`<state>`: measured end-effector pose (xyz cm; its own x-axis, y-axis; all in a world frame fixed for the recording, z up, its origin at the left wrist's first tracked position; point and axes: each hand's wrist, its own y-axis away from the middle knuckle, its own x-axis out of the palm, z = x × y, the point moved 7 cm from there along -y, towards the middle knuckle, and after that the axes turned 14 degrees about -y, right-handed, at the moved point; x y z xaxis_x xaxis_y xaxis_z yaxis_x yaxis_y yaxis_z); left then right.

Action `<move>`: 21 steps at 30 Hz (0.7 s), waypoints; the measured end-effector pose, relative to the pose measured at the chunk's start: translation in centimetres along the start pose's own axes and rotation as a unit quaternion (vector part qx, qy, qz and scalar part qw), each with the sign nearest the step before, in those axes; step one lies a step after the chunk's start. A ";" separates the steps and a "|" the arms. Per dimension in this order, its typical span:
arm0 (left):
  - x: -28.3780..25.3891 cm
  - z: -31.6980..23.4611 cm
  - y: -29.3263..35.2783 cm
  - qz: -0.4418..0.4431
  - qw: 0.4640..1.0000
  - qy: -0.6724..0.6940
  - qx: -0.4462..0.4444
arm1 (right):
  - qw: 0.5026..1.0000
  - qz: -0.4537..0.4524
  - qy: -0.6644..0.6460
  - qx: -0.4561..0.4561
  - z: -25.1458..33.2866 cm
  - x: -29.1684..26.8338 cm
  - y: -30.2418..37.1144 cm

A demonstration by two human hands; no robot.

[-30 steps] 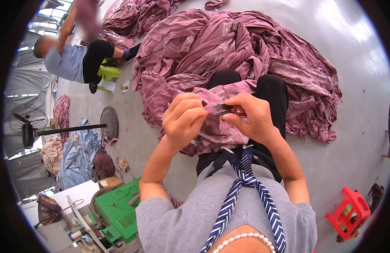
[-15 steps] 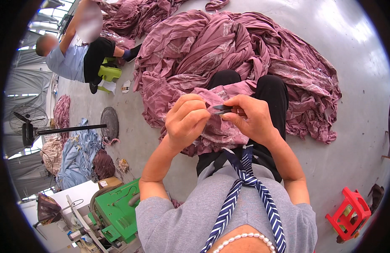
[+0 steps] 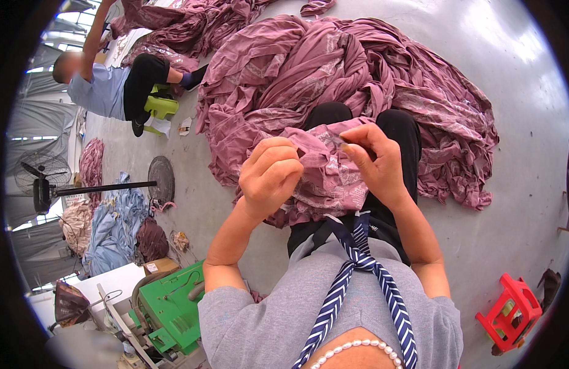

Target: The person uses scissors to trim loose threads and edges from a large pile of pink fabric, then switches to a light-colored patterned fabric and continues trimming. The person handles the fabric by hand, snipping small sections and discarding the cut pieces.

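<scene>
Mauve-pink patterned cloth (image 3: 333, 175) lies over my lap and runs into a big heap in front of me. My left hand (image 3: 271, 175) is closed in a loose fist, its fingertips pinching an edge of this cloth. To the right, my right hand (image 3: 378, 163) is raised over the cloth, thumb and forefinger bent together. Only a small greyish bit of the thread snips (image 3: 340, 143) shows at those fingertips; the rest is hidden by the hand. A gap separates the two hands.
The large cloth heap (image 3: 284, 67) surrounds my knees. A person (image 3: 100, 92) sits on a green stool (image 3: 161, 106) at the far left, handling similar cloth. A standing fan (image 3: 42, 187), blue cloth (image 3: 115, 230) and a green machine (image 3: 174, 304) are left; a red stool (image 3: 509, 313) is right.
My right hand has turned and drawn slightly away from my left hand; the dark snips blades that showed between them are now mostly out of sight. The seated person's arms and cloth have moved.
</scene>
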<state>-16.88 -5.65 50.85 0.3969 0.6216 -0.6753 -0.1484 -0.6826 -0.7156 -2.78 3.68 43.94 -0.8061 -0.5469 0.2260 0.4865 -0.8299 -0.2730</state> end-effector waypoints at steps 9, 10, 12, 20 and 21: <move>-7.2 7.5 2.8 -0.166 0.902 -0.310 -0.250 | 0.964 -0.233 -0.105 -0.075 -1.6 -10.0 0.4; -3.6 5.6 2.5 -0.084 0.952 -0.226 -0.188 | 0.956 -0.250 -0.115 -0.098 -1.4 -10.8 0.5; 4.2 0.5 3.2 0.143 0.982 -0.089 -0.087 | 0.947 -0.269 -0.136 -0.114 -1.7 -12.0 0.5; 19.1 3.0 9.0 0.454 0.878 -0.148 0.005 | 0.934 -0.311 -0.130 -0.117 -1.5 -14.8 2.1; 19.8 4.4 8.3 0.509 0.854 -0.108 -0.011 | 0.931 -0.321 -0.133 -0.116 -1.7 -15.5 2.5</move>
<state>-14.27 2.66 30.72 -0.1048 -0.2429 -0.9644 -0.2995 -0.9170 0.2635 10.31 10.24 38.13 -0.7786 0.0192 0.6272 -0.1761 -0.9661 -0.1890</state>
